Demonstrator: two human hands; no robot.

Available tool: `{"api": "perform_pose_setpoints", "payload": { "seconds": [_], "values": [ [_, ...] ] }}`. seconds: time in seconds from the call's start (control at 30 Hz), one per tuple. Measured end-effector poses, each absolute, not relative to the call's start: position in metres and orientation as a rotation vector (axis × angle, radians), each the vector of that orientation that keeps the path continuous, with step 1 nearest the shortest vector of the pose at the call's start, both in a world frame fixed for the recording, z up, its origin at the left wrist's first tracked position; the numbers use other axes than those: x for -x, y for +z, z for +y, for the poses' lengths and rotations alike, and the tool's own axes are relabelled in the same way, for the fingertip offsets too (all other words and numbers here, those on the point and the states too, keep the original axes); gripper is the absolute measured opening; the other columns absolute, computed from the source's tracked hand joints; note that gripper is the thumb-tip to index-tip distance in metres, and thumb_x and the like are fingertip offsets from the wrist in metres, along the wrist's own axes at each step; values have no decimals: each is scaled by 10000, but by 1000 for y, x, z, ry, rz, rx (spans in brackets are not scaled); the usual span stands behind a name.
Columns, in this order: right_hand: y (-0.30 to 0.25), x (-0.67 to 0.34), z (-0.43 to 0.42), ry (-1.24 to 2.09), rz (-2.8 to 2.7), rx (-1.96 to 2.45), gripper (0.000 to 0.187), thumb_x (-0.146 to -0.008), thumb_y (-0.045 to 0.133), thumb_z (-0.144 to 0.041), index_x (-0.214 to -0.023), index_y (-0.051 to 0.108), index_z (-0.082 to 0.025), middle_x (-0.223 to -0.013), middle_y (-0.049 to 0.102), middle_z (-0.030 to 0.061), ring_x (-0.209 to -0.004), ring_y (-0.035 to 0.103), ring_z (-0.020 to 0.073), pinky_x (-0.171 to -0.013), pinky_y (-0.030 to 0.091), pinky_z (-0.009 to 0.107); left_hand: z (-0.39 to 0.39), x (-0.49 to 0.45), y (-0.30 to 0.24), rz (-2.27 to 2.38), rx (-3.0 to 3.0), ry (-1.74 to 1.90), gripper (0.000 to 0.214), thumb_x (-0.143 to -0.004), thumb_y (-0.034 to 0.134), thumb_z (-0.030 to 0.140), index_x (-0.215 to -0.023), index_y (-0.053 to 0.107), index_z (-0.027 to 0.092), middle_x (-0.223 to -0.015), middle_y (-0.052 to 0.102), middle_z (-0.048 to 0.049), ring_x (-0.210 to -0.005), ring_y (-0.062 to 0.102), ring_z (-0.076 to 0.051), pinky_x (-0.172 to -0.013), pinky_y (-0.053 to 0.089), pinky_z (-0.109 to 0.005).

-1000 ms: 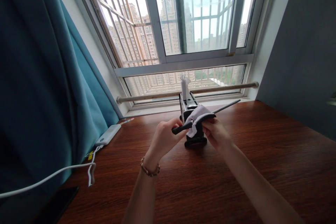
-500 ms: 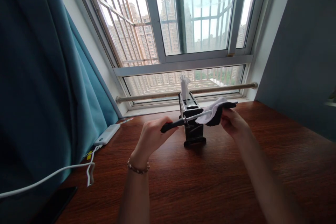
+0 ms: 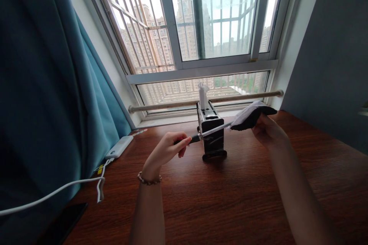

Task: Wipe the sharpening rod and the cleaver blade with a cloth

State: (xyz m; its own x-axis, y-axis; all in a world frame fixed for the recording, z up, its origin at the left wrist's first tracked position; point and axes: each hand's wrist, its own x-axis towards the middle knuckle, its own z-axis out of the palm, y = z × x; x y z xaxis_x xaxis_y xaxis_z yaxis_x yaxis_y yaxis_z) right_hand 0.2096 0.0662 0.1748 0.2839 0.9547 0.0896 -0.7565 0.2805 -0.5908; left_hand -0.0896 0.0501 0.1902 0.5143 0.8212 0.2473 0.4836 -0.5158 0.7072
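My left hand [image 3: 168, 149] is closed round the black handle of a thin, pale metal rod [image 3: 216, 129], which has a metal collar where the handle ends. The rod slants up to the right, and its far end is hidden in a black-and-white cloth [image 3: 248, 118]. My right hand [image 3: 267, 130] pinches that cloth from below, with the fingers partly hidden behind it. Directly behind the rod, a glossy black box [image 3: 213, 146] stands on the table, and a white tissue [image 3: 202, 95] sticks up from its top.
The brown wooden table [image 3: 224, 203] runs up to a barred window [image 3: 218, 19] with a rail [image 3: 172, 105] across it. On the left are a white power strip [image 3: 119, 147], a white cable [image 3: 51, 198], a dark flat object [image 3: 64, 222] and a blue curtain [image 3: 94, 76].
My right hand and the cloth have moved right along the rod, and the rod's end no longer shows past the cloth. My left hand has turned and shifted slightly, covering more of the handle.
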Motion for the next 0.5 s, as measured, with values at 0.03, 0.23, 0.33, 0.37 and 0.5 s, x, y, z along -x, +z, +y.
{"api": "perform_pose_setpoints", "payload": {
  "seconds": [0.03,0.23,0.33,0.37,0.5],
  "values": [
    [175,-209,66,1213,-450,488,58,-753,609,-95,-727,626,-143,-691,674,-10,-639,639,89,-580,539,136,52,90,190,1029,-2135,743,364,-862,410,405,-648,509,128,-488,508,13,-458,442,-74,-473,324,-184],
    [172,-212,70,1242,-446,481,106,-815,540,-103,-760,624,-135,-703,686,-4,-637,645,90,-605,555,156,57,98,187,1020,-1929,681,331,-807,498,423,-682,510,116,-461,448,38,-405,360,-46,-394,238,-164],
    [169,-217,73,1226,-462,481,43,-768,607,-119,-769,624,-158,-720,685,-17,-641,650,93,-603,551,145,58,105,186,1070,-1846,667,320,-758,565,424,-676,500,121,-450,428,51,-388,336,-36,-370,209,-152],
    [169,-219,73,1212,-464,482,48,-748,630,-124,-761,623,-169,-716,683,-26,-640,651,93,-596,548,139,59,107,185,1075,-1819,657,323,-753,569,429,-681,503,122,-443,425,52,-380,326,-35,-361,196,-151],
    [169,-223,75,1125,-534,500,70,-717,661,-145,-703,611,-193,-668,668,-55,-626,641,72,-578,534,106,62,112,183,994,-1732,604,349,-780,523,457,-696,523,119,-424,433,42,-348,288,-33,-336,152,-158]
  ]
}}
